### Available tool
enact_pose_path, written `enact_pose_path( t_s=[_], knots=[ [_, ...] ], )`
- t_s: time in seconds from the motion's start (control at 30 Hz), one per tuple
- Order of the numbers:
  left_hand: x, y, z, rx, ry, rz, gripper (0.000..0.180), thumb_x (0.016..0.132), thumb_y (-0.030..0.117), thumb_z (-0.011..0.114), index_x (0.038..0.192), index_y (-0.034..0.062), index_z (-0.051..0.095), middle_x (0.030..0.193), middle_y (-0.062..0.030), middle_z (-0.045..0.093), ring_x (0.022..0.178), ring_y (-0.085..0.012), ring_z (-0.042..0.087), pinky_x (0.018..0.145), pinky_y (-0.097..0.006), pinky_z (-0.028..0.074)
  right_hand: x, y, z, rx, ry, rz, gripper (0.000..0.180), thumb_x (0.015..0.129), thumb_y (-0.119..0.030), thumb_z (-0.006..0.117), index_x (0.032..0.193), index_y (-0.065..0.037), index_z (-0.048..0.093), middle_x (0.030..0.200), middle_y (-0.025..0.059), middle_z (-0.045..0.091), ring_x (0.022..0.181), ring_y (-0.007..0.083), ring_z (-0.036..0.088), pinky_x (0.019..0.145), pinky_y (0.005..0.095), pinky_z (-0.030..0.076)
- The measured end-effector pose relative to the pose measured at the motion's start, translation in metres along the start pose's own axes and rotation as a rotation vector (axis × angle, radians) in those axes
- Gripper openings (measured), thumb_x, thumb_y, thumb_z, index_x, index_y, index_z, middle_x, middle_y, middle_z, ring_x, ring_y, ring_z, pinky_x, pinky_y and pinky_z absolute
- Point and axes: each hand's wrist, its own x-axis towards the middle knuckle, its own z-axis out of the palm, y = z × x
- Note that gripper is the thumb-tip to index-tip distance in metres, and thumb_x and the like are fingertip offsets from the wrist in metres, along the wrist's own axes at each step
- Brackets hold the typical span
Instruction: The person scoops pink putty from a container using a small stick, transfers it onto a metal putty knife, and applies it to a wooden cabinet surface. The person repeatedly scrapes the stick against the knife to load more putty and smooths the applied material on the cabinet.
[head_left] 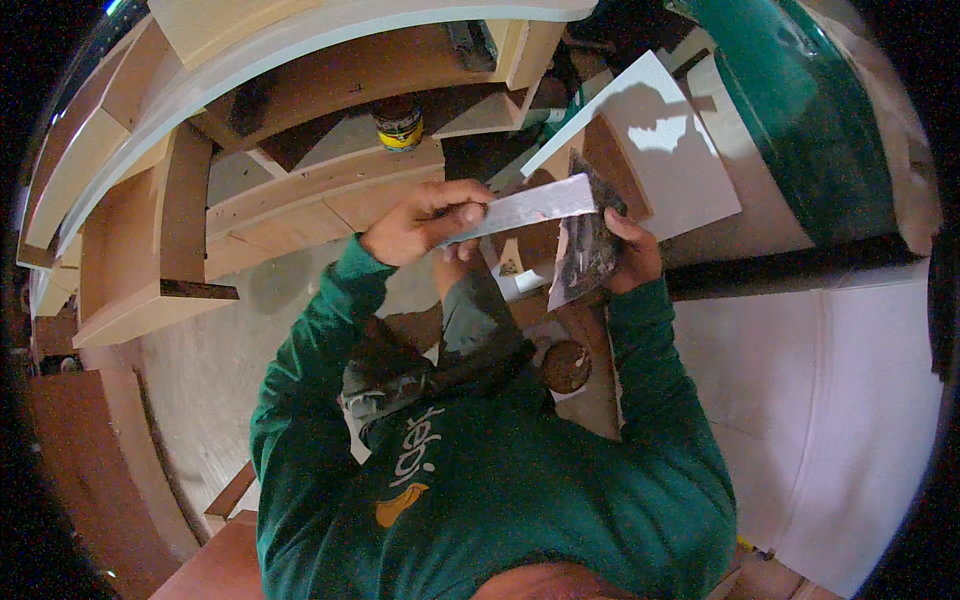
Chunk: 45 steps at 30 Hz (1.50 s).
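My left hand (425, 220) grips one end of a long flat pale strip (535, 205) that runs to the right at a slight upward slant. My right hand (630, 250) holds a clear plastic bag of small dark pieces (585, 255), which hangs just under the strip's right end. Both forearms wear green sleeves and come up from the lower edge. What lies under the bag is partly hidden by it.
Curved plywood and board framework (200, 215) fills the left and top. A small dark can with a yellow label (399, 124) stands on it. A white panel (665, 140) leans at the upper right beside a green rounded object (810, 110). Pale floor (220, 350) lies below.
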Motion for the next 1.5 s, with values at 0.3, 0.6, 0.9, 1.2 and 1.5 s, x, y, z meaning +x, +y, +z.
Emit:
enact_pose_path(
  t_s=[0.3, 0.6, 0.9, 1.2, 1.5],
  knots=[
    [0.008, -0.04, -0.013, 0.195, -0.069, -0.075, 0.028, 0.107, 0.024, 0.057, 0.12, 0.0023, 0.066, 0.084, -0.0031, 0.063, 0.068, -0.009, 0.06, 0.055, -0.027, 0.05, -0.005, -0.003, -0.011, 0.15, -0.042, 0.081, 0.05, 0.099, -0.025, 0.06, 0.138, 0.006, 0.051, 0.123, 0.0213, 0.067, 0.106, 0.0337, 0.069, 0.094, 0.0477, 0.057],
    [-0.01, -0.056, -0.007, 0.19, 0.347, 0.096, 0.028, 0.107, 0.019, 0.057, 0.128, 0.0007, 0.058, 0.093, -0.0051, 0.064, 0.082, -0.0147, 0.064, 0.071, -0.031, 0.053, 0.008, -0.009, -0.015, 0.14, 0.081, -0.104, 0.045, 0.101, -0.02, 0.059, 0.14, 0.001, 0.051, 0.13, 0.018, 0.065, 0.114, 0.0309, 0.067, 0.101, 0.0477, 0.055],
    [0.043, -0.024, 0.023, 0.405, 0.258, 0.198, 0.032, 0.103, 0.01, 0.055, 0.133, -0.0014, 0.057, 0.117, -0.0138, 0.066, 0.109, -0.0239, 0.065, 0.095, -0.037, 0.051, 0.013, 0.005, -0.019, 0.257, -0.064, 0.007, 0.046, 0.104, -0.022, 0.053, 0.142, 0.002, 0.049, 0.124, 0.0198, 0.066, 0.103, 0.03, 0.069, 0.089, 0.0457, 0.057],
    [-0.02, -0.084, -0.014, 0.393, 0.395, -0.065, 0.029, 0.105, 0.007, 0.049, 0.131, -0.0013, 0.055, 0.103, -0.0071, 0.065, 0.087, -0.0155, 0.062, 0.077, -0.03, 0.052, 0.009, -0.035, 0.002, -0.082, 0.257, -0.353, 0.046, 0.102, -0.022, 0.059, 0.142, 0.0, 0.052, 0.134, 0.0122, 0.064, 0.12, 0.0261, 0.064, 0.105, 0.0432, 0.051],
    [-0.059, -0.011, 0.071, 0.133, 0.515, -0.109, 0.032, 0.101, 0.01, 0.06, 0.131, -0.0006, 0.061, 0.082, -0.0068, 0.067, 0.071, -0.0126, 0.061, 0.066, -0.029, 0.05, -0.004, -0.015, 0.019, -0.566, 0.406, -0.719, 0.045, 0.111, -0.022, 0.046, 0.143, 0.008, 0.045, 0.143, 0.0193, 0.053, 0.128, 0.0242, 0.054, 0.11, 0.0394, 0.043]
  ],
)
